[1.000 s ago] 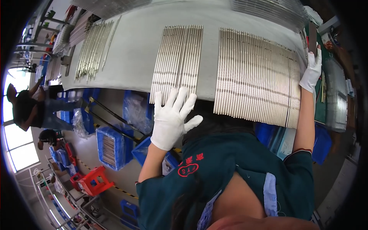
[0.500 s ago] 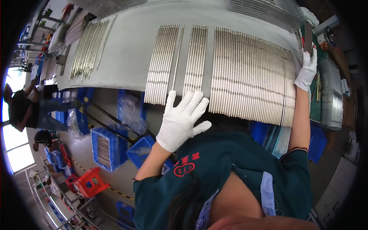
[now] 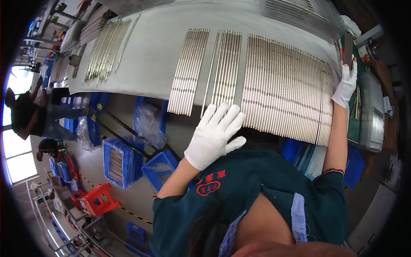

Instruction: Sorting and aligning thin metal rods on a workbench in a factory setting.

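My left hand [image 3: 214,138], in a white glove, lies with fingers spread over the near ends of a narrow group of thin silvery metal rods [image 3: 227,64]. One single rod [image 3: 210,75] stands just left of that group, its near end by my fingers. Farther left is another narrow group of rods [image 3: 188,70]; to the right spreads a wide row of rods [image 3: 287,85]. At the table's right side my right hand [image 3: 346,85], gloved with bare fingertips, pinches the near end of a flat grey-brown strip [image 3: 348,47].
Loose rods [image 3: 107,51] lie at the table's far left. Clear plastic trays [image 3: 299,17] are stacked at the back, more trays [image 3: 371,111] at the right. Blue crates [image 3: 122,162] and a red stool [image 3: 99,200] stand on the floor left, where another person [image 3: 32,107] is.
The single rod has come closer to the narrow group on its right, and my left hand has shifted right. The whole view has moved slightly; my right hand stays at the strip.
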`<state>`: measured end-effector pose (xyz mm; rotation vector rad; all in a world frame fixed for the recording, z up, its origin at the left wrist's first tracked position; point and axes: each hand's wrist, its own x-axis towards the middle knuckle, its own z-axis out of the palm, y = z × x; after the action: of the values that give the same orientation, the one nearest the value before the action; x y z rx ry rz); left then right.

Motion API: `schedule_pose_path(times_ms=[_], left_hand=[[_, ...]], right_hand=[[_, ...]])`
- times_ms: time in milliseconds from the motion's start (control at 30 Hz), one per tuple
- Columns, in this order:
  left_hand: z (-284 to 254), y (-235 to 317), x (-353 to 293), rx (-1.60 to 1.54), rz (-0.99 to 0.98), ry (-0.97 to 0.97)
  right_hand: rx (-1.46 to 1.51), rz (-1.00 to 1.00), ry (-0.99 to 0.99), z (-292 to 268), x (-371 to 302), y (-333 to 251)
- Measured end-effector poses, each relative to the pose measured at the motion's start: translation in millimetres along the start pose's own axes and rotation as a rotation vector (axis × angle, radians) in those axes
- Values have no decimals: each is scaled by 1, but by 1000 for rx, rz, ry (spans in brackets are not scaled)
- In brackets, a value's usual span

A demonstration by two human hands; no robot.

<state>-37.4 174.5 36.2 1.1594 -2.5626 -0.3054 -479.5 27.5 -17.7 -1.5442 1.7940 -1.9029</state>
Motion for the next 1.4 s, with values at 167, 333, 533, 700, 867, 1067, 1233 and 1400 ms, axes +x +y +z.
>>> schedule_pose_path(times_ms=[167,333,533,700,867,1067,1233,1400], left_hand=[[-17,-15,-7,85,-89,68],[-23,-56,-40,340,-374,53],[-21,-54,-39,301,-352,25],[-12,-43,-25,179,-155,122],[-18,-28,-14,78,-94,8],[-22,-74,-12,385,-293,131],[-17,-78,-5,313,-321,91],[-21,-67,6,257,-329,-2]], right_hand=[[-80,0,13,0,-2,-5],[-12,10,-8,-4,0,3],[37,45,-8,-2,1,3],[-28,-5,-7,-3,1,4],[-100,-27,-16,1,0,-1],[67,46,-11,3,-4,-9],[-3,34,-17,2,-2,-3],[15,-22,-38,3,-4,10]])
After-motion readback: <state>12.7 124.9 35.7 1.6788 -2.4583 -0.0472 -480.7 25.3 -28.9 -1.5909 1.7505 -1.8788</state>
